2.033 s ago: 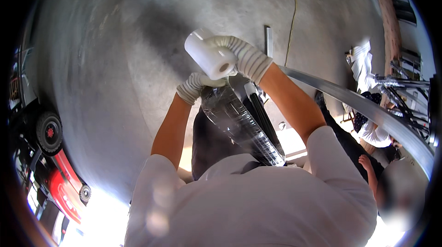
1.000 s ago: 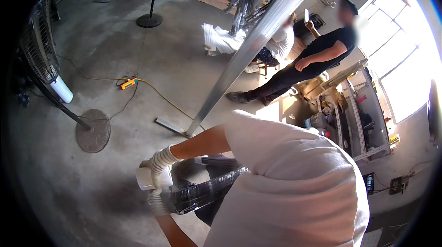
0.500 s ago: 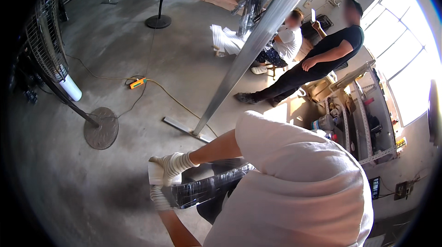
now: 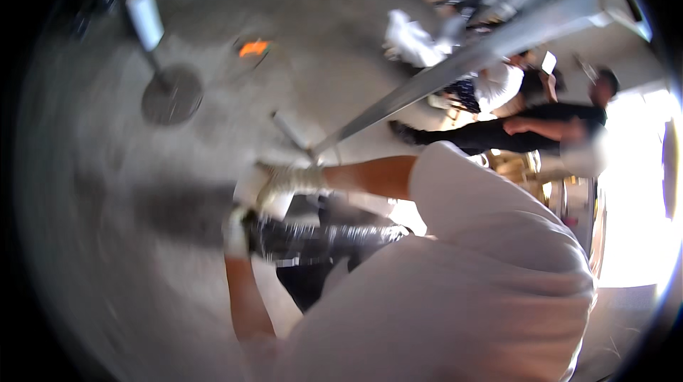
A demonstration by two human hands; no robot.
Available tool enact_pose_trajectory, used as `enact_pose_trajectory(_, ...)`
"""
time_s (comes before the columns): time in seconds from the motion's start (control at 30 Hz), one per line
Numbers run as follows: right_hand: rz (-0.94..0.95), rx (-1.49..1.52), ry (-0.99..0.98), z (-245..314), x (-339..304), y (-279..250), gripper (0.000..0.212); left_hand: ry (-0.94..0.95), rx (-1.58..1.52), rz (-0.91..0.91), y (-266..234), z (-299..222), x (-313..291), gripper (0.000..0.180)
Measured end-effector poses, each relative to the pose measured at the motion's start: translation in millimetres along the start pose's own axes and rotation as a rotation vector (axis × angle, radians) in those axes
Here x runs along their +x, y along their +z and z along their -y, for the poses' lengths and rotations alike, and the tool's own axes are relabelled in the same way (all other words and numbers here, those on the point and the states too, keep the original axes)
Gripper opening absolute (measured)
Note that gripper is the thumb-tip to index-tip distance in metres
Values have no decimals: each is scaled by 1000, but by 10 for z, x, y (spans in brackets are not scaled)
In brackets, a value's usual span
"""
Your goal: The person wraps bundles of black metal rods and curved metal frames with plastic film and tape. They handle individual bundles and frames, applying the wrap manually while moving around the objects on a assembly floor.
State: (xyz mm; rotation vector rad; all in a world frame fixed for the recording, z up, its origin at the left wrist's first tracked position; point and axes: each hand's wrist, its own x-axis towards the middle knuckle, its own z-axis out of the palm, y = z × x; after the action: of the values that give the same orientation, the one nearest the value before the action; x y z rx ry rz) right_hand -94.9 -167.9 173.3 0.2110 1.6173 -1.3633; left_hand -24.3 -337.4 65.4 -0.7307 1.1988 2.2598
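A long bundle wrapped in shiny dark plastic film (image 4: 327,238) lies across in front of my body. Around its far end is a white wrapping piece (image 4: 276,205), which looks like foam or paper; blur hides which. My right hand (image 4: 297,180), in a pale striped glove, is closed over the white piece from above. My left hand (image 4: 235,234), gloved too, is closed at the lower edge of the same end, close to the right. Motion smears its fingers, and its thumb side is partly hidden.
A slanted metal post (image 4: 427,87) with a flat foot rises just beyond my right arm. A round stand base (image 4: 172,94) and an orange power strip (image 4: 254,48) are on the floor. A standing person (image 4: 512,126) in black and a seated person (image 4: 498,87) are at the right.
The whole view has swung and blurred, shifting floor items upward and the people to the right. Both hands stay at the bundle's end; the left now shows closer beneath the right.
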Motion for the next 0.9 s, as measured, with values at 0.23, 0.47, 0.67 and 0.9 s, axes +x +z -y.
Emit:
enact_pose_trajectory(0.23,-254,-430,178,-21,303,305,99,29,-16,-16,-146,14,71,34)
enact_pose_trajectory(0.47,-323,-428,68,-172,479,282,64,-2,-270,136,30,-60,8,24)
enact_pose_trajectory(0.67,-281,-67,-100,-563,844,230,40,-53,-92,68,-152,13,198,20)
enact_pose_trajectory(0.9,-885,162,29,-1049,625,-25,64,251,-19,218,-475,-592,-22,34)
